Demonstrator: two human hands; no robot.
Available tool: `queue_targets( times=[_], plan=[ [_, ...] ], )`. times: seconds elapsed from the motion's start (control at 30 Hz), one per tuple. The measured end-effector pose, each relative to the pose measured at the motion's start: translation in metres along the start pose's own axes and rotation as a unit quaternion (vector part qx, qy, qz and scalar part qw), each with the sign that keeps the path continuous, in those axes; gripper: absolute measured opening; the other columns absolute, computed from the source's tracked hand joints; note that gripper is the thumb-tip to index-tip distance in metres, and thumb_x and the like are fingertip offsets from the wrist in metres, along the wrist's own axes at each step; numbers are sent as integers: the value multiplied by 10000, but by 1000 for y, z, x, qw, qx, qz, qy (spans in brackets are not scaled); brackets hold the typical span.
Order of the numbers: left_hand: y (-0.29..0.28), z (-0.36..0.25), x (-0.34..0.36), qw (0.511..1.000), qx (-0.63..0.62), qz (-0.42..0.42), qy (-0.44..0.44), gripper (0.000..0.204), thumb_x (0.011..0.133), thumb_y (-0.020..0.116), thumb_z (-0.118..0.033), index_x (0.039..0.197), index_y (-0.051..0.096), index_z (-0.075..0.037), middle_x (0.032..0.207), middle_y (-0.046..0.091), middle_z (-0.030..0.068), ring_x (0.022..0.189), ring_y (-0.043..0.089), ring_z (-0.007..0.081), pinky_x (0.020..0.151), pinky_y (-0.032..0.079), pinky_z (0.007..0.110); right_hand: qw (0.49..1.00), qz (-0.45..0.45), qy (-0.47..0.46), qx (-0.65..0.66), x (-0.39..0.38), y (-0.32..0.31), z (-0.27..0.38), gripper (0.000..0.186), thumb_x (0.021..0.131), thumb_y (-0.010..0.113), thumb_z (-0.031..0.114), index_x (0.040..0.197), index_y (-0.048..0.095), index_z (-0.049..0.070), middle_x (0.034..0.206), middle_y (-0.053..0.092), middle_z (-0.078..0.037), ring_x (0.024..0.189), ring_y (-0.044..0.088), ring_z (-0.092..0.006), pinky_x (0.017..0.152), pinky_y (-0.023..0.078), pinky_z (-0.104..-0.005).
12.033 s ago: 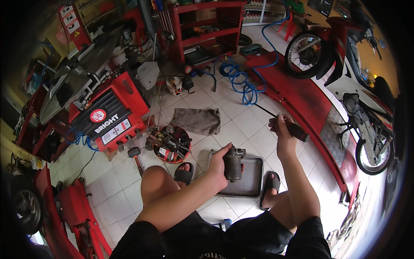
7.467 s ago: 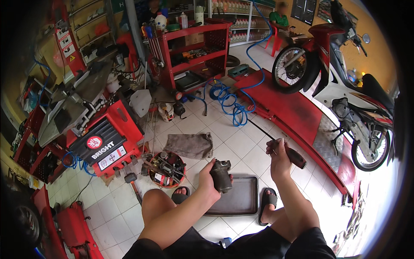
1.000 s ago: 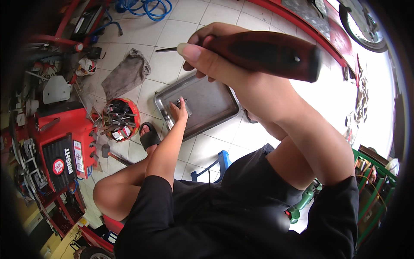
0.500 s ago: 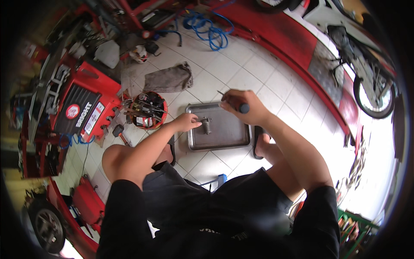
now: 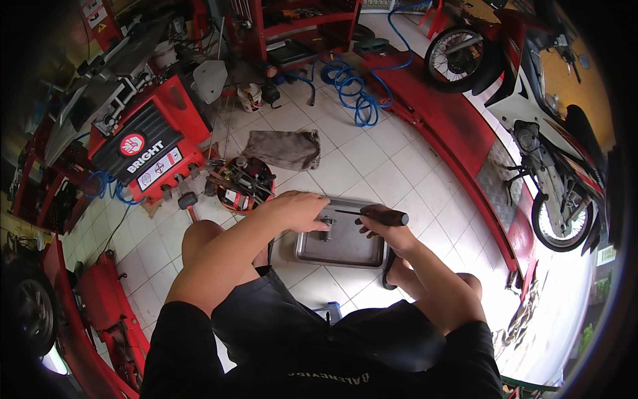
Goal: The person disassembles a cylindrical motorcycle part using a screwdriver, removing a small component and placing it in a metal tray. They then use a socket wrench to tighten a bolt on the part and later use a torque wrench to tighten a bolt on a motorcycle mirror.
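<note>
My left hand [image 5: 302, 210] reaches over the left part of the metal tray [image 5: 352, 259], fingers extended and thumb apart, at a small metal cylindrical part [image 5: 326, 235] lying in it; whether it touches the part is unclear. My right hand [image 5: 382, 228] is closed on a screwdriver [image 5: 391, 217] with a dark red-black handle, held over the tray's right side, its shaft pointing left toward my left hand. My knees and sandalled feet are either side of the tray.
A round tub of tools [image 5: 242, 189], mallet [image 5: 188, 200] and grey rag [image 5: 282, 149] lie around the tray. A red machine [image 5: 186, 120] stands left; a blue hose [image 5: 359, 100], red ramp [image 5: 452, 139] and motorcycle [image 5: 545, 173] are to the right; a red tool cart [image 5: 299, 26] stands behind.
The cylindrical part, held in my left hand earlier, now lies in the tray. My left hand has moved rightward over it. The screwdriver has come down low over the tray.
</note>
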State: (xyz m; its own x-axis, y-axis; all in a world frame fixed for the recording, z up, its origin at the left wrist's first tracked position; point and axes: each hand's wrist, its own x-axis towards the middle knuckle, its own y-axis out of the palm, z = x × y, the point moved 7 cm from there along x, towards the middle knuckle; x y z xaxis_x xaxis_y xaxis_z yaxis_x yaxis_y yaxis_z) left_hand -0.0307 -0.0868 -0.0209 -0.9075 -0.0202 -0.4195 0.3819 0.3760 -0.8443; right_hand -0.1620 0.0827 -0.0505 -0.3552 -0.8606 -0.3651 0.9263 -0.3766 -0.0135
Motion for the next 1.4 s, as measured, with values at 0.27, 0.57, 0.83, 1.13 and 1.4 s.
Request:
queue_targets(
  times=[0.27, 0.57, 0.83, 1.13, 1.4],
  plan=[
    [24, 8, 11, 999, 23, 31, 6, 635, 869, 728, -458, 1280, 583, 4, 1213, 656, 192, 1165, 634, 367, 987, 510, 473, 1000, -26, 4, 1, 3, 7, 32, 413, 963, 704, 210, 1285, 575, -15, 1042, 710, -106, 905, 688, -190, 765, 537, -325],
    [40, 10, 25, 996, 55, 74, -13, 608, 877, 731, -456, 1232, 574, 13, 1164, 677, 180, 1116, 664, 355, 937, 526, 471, 988, -27, -5, 151, -18, 13, 50, 478, 942, 668, 124, 1355, 485, -30, 998, 635, -132, 831, 633, -216, 736, 505, -341],
    [52, 2, 37, 994, 73, 84, -6, 569, 874, 740, -468, 1205, 641, -15, 1158, 708, 158, 1113, 682, 318, 928, 543, 442, 975, -79, -68, 195, -32, -1, 73, 557, 901, 675, 97, 1403, 444, 26, 1105, 632, -129, 936, 613, -222, 785, 490, -353],
    [51, -6, 43, 991, 79, 106, 10, 613, 894, 724, -449, 1270, 568, 9, 1230, 659, 180, 1149, 652, 345, 952, 523, 462, 971, -89, -51, 214, -39, -3, 69, 547, 912, 677, 102, 1398, 439, 21, 1109, 645, -136, 944, 612, -218, 783, 486, -352],
    [54, -9, 41, 989, 76, 123, 15, 594, 902, 718, -419, 1283, 558, 7, 1211, 659, 165, 1141, 650, 346, 954, 521, 453, 968, -109, -61, 216, -41, -12, 72, 554, 909, 703, 106, 1390, 443, 18, 1110, 650, -129, 931, 619, -208, 776, 491, -342]
  ],
)
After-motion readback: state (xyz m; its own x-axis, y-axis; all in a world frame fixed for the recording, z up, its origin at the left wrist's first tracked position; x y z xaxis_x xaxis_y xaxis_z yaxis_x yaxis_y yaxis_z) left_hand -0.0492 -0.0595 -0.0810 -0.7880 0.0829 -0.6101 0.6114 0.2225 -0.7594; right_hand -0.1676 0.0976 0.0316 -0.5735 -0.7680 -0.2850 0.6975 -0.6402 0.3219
